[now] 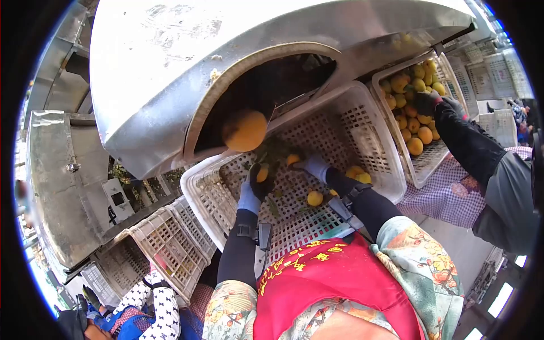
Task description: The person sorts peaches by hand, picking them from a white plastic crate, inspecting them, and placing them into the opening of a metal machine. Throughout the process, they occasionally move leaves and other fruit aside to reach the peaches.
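Observation:
My left hand [250, 191], in a blue glove with a dark palm, is closed round an orange [262, 173] inside a white plastic crate [368, 122]. Close by, my right hand [315, 166], gloved the same way, has its fingertips on another orange [293, 160]. Green leaves [265, 152] lie between the two hands. One loose orange [314, 198] rests on the crate floor, and a few more oranges [357, 173] sit at its right side. A large-looking orange [245, 130] shows in front of the dark opening above the crate.
A metal machine housing [170, 85] with a rimmed opening stands over the crate. To the right, a co-worker's gloved hand [428, 103] reaches into a crate of oranges [412, 122]. Another person's patterned sleeve [167, 306] is at lower left, beside a tilted crate [170, 243].

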A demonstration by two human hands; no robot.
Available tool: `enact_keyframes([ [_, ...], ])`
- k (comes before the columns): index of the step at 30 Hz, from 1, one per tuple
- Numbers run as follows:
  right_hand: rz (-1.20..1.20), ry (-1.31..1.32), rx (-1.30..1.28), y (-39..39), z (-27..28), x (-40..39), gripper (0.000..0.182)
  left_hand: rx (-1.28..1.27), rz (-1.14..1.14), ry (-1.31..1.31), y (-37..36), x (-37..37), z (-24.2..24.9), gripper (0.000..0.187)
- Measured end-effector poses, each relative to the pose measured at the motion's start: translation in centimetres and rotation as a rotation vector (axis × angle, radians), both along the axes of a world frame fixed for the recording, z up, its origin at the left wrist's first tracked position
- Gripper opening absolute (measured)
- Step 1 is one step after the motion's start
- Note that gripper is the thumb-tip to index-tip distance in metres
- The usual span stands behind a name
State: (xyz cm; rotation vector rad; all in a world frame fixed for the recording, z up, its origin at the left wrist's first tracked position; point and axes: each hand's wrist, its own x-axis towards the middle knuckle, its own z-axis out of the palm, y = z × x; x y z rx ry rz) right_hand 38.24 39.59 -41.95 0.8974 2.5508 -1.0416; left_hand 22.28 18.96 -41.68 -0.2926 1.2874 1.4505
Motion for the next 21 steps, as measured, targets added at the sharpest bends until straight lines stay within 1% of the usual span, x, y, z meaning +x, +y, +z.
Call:
enact_keyframes([
  [1, -0.303, -0.015, -0.561, 0.2, -1.6, 0.4, 0.069, 0.204, 0.008, 0.048, -0.1, 1.4, 0.3, 0.071],
  [2, -0.599, -0.023, -1.111, 0.8, -2.2, 0.3, 0.062, 0.213, 0.009, 0.055, 0.7, 1.7, 2.3, 0.071],
  [3, -0.596, -0.015, -1.104, 0.7, 0.3, 0.1, 0.062, 0.247, 0.099, -0.157, 1.6, 1.7, 6.2, 0.072],
  [4, -0.593, 0.082, -1.165, 0.0, 5.8, -0.4, 0.058, 0.276, 0.187, -0.373, 2.1, 2.1, 9.6, 0.075],
  [5, -0.588, 0.181, -1.226, -0.8, 10.9, -0.8, 0.054, 0.280, 0.186, -0.370, 2.4, 2.8, 11.9, 0.075],
  [6, -0.579, 0.190, -1.222, -1.4, 14.5, -1.3, 0.054, 0.490, 0.148, -0.436, 2.9, 3.3, 13.8, 0.078],
  [7, -0.541, 0.129, -1.067, -2.0, 17.5, -1.6, 0.055, 0.697, 0.104, -0.500, 3.0, 3.5, 15.0, 0.080],
  [8, -0.507, 0.066, -0.913, -2.8, 19.0, -1.5, 0.057, 0.698, 0.099, -0.494, 2.8, 3.6, 15.6, 0.080],
  [9, -0.390, 0.336, -1.009, -3.3, 16.6, -0.6, 0.067, 0.721, 0.101, -0.476, 2.5, 3.7, 16.1, 0.082],
  [10, -0.385, 0.348, -1.004, -3.7, 16.2, -0.2, 0.067, 0.750, 0.101, -0.455, 2.5, 3.7, 16.7, 0.084],
  [12, -0.346, 0.494, -0.979, -4.6, 15.9, 0.6, 0.082, 0.770, 0.077, -0.473, 1.4, 3.3, 17.8, 0.082],
  [13, -0.134, 0.530, -0.603, -4.7, 17.5, 0.9, 0.094, 0.731, 0.094, -0.466, 0.9, 3.0, 18.2, 0.080],
  [14, -0.130, 0.536, -0.599, -5.1, 19.0, 0.9, 0.094, 0.695, 0.112, -0.459, 0.7, 2.9, 18.7, 0.079],
  [16, 0.068, 0.611, 0.144, -6.4, 21.5, 0.3, 0.100, 0.690, 0.136, -0.431, 1.1, 2.8, 20.4, 0.077],
  [17, 0.011, 0.654, 0.097, -6.6, 21.3, 0.0, 0.096, 0.713, 0.127, -0.491, 1.3, 2.4, 20.7, 0.077],
  [18, 0.011, 0.663, 0.109, -6.7, 21.8, -0.3, 0.096, 0.736, 0.116, -0.551, 1.7, 2.1, 21.3, 0.077],
  [19, 0.004, 0.674, 0.183, -6.7, 22.2, -0.5, 0.094, 0.743, 0.154, -0.527, 2.2, 2.2, 22.2, 0.074],
  [20, -0.004, 0.687, 0.257, -6.7, 22.8, -0.9, 0.091, 0.752, 0.145, -0.520, 2.5, 2.1, 22.9, 0.074],
  [21, 0.004, 0.717, 0.309, -6.6, 23.7, -1.4, 0.088, 0.764, 0.194, -0.464, 2.7, 2.1, 23.5, 0.073],
])
